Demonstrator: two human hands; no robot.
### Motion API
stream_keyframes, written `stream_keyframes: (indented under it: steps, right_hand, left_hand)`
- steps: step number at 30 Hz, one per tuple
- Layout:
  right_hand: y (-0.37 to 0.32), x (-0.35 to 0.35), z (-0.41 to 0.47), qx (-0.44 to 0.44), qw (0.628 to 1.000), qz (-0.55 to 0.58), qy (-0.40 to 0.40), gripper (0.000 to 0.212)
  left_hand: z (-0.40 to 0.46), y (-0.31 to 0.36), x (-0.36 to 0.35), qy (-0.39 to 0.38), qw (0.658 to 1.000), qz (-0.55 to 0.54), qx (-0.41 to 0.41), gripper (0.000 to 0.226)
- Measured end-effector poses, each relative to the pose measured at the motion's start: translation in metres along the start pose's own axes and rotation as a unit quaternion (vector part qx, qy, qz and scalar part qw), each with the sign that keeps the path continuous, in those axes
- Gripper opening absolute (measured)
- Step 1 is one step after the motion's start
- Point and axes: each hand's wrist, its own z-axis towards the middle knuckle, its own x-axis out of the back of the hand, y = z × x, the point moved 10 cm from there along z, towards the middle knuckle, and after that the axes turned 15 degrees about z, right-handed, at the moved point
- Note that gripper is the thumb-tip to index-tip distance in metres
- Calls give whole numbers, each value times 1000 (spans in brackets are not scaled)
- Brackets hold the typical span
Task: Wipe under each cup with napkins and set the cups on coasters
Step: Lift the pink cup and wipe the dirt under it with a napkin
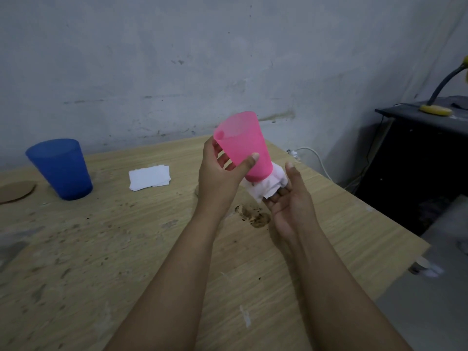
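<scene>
Pink cup (pixel 243 145): gripped by left hand (pixel 220 173), fingers curled round its wall; raised, tilted, base toward right hand (pixel 291 198)
Napkin (pixel 266 184): on right hand's straight fingers, against the base
Blue cup (pixel 60 168): far left of left hand; coaster (pixel 15 191) just beyond

**Bare utility room, likely domestic**

Rough grey plastered wall (pixel 177 59), scuffed and stained, unpainted. Cheap wood-laminate table (pixel 101 249), surface marked with specks and a brown stain (pixel 255 216). To the right a dark cabinet (pixel 417 160) carrying a yellow-based gooseneck desk lamp (pixel 436 107). White cable (pixel 316 158) runs down behind the table edge. Plastic tumblers, paper napkins: household items, no lab or shop gear. Light is dim.
</scene>
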Motion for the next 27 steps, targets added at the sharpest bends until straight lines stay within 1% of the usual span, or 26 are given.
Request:
stream_keyframes:
  steps: [2, 4, 7, 10, 12, 15, 16, 17, 19, 21, 24, 27]
  right_hand:
    - [2, -3, -2, 5, 1000, -12, -15, 36]
    - [1, -3, -3, 17, 1000, -16, -19, 29]
    - [-2, -2, -4, 30, 999, -33, -8, 21]
    - [-2, 1, -3, 25, 999, -47, 11, 15]
    - [0, 2, -4, 14, 998, -54, 18, 18]
    - [4, 4, -7, -3, 997, -76, 28, 36]
    - [5, 5, -7, -6, 996, -85, 30, 37]
    - [4, 7, -6, -5, 995, -94, 33, 35]
    - [0, 10, -5, 8, 993, -107, 41, 23]
    - [-4, 9, -3, 18, 994, -98, 34, 18]
    - [-2, 7, -4, 8, 996, -86, 26, 19]
    - [-1, 13, -5, 4, 994, -89, 56, 25]
  left_hand:
    - [0, 0, 0, -1, 1000, 2, 0, 74]
    - [0, 1, 0, -7, 1000, 5, -3, 75]
    - [-1, 4, 1, -12, 1000, 12, -10, 73]
    - [-1, 5, 2, -6, 1000, 14, -13, 74]
    - [-1, 5, 4, 1, 1000, 12, -11, 74]
    - [0, 5, 5, 3, 1000, 10, -11, 73]
    - [0, 5, 5, 3, 1000, 11, -12, 74]
    - [0, 5, 4, 2, 1000, 13, -13, 75]
    - [0, 5, 3, -1, 1000, 14, -15, 75]
    - [0, 6, 0, -6, 1000, 15, -17, 75]
    - [0, 4, -1, -11, 1000, 17, -14, 77]
    - [0, 2, -1, -11, 1000, 21, -13, 79]
